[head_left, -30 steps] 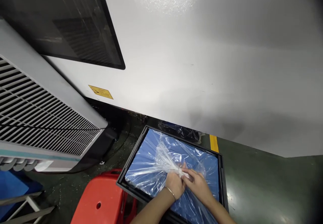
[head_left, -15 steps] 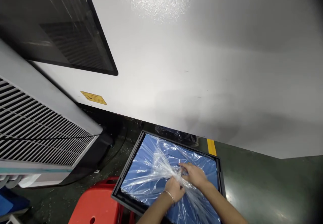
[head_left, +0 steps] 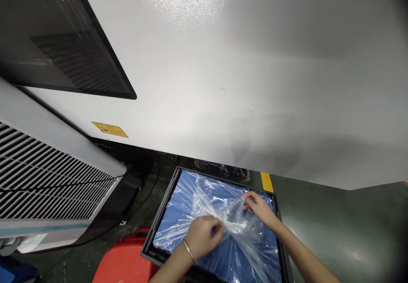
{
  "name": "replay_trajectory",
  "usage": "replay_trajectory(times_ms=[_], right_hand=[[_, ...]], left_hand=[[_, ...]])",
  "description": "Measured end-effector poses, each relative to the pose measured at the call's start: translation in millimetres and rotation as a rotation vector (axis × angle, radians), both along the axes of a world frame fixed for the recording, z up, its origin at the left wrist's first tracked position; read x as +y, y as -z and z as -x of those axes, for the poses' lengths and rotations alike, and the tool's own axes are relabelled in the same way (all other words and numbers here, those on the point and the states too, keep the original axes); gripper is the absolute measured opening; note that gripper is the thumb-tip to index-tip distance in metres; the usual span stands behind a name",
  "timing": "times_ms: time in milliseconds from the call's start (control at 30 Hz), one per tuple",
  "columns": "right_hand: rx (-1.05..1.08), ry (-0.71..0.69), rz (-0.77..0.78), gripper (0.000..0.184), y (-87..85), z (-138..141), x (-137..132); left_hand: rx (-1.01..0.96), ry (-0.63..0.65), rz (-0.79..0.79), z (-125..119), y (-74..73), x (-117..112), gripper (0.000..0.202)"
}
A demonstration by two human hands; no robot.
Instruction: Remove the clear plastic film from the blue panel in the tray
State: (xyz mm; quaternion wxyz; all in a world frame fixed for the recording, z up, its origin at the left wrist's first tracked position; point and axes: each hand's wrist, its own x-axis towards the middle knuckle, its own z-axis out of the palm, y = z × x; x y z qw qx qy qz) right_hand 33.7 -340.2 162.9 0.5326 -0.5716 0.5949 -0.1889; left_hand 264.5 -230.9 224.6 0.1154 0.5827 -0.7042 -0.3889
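Observation:
A black tray [head_left: 162,211] lined in blue rests on a red stool [head_left: 123,269] at the bottom of the view. Crumpled clear plastic film [head_left: 229,221] lies over the blue surface. My left hand [head_left: 202,237], with a thin bracelet at the wrist, is closed in a pinch on the film near the tray's middle. Further right and back, my right hand [head_left: 259,207] pinches the same film, which is bunched and stretched between the two hands.
A large white machine panel [head_left: 239,83] with a dark window [head_left: 63,49] and a yellow label [head_left: 110,129] fills the upper view. A grey louvred unit [head_left: 47,181] stands at left. Green floor with a yellow mark [head_left: 266,182] lies to the right.
My hands were together at the tray's middle; they have now pulled apart, the left toward me and leftward, the right back and rightward, stretching the film. The view has shifted slightly.

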Motion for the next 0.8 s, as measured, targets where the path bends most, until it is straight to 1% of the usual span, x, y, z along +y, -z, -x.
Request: replay_trajectory(times_ms=[33, 67, 100, 167, 200, 267, 333, 400, 467, 533, 567, 633, 667, 733, 800], right_hand=[[-0.034, 0.04, -0.016, 0.035, 0.3, -5.1, 1.3], [-0.065, 0.073, -0.028, 0.036, -0.5, -11.2, 3.0], [-0.093, 0.095, -0.038, 0.037, -2.4, -17.3, 5.0], [-0.131, 0.099, -0.065, 0.042, -9.9, -26.7, 9.3], [-0.144, 0.08, -0.086, 0.044, -15.0, -29.0, 11.7], [-0.163, 0.006, -0.128, 0.043, -24.6, -28.9, 16.4], [-0.162, -0.066, -0.139, 0.04, -28.5, -24.7, 19.9], [-0.122, -0.077, -0.111, 0.036, -22.3, -19.5, 19.4], [-0.039, -0.012, -0.073, 0.025, -6.4, -15.0, 13.5], [0.063, 0.082, -0.048, 0.013, 14.4, -11.2, 2.7], [0.112, 0.126, -0.046, 0.012, 24.5, -9.4, -3.9], [0.186, 0.199, -0.058, 0.015, 40.7, -5.6, -17.4], [0.205, 0.228, -0.067, 0.017, 45.7, -3.5, -23.9], [0.204, 0.269, -0.082, 0.018, 48.6, 1.8, -34.9], [0.168, 0.282, -0.078, 0.021, 42.9, 9.4, -41.9]], left_hand=[[-0.018, -0.03, 0.052, 2.0, -3.9, -15.1, 0.03], [-0.047, -0.029, 0.072, 5.5, -3.4, -30.6, 0.035], [-0.088, -0.002, 0.052, 9.7, 1.1, -45.0, 0.041], [-0.184, 0.083, -0.062, 17.5, 18.2, -66.6, 0.057], [-0.222, 0.121, -0.124, 20.2, 28.6, -72.7, 0.064], [-0.271, 0.191, -0.234, 21.7, 47.3, -76.0, 0.077], [-0.304, 0.256, -0.347, 18.4, 59.3, -72.0, 0.087], [-0.316, 0.28, -0.453, 12.1, 63.0, -66.9, 0.092], [-0.311, 0.257, -0.496, 5.7, 59.4, -63.8, 0.094], [-0.296, 0.204, -0.443, 1.0, 50.2, -61.7, 0.091], [-0.287, 0.172, -0.387, -0.5, 44.4, -60.2, 0.084], [-0.276, 0.096, -0.231, -1.7, 32.9, -55.4, 0.059], [-0.273, 0.06, -0.132, -1.1, 28.5, -51.9, 0.05], [-0.262, 0.046, 0.07, 3.3, 25.1, -43.9, 0.043], [-0.221, 0.136, 0.216, 13.3, 30.4, -36.4, 0.041]])
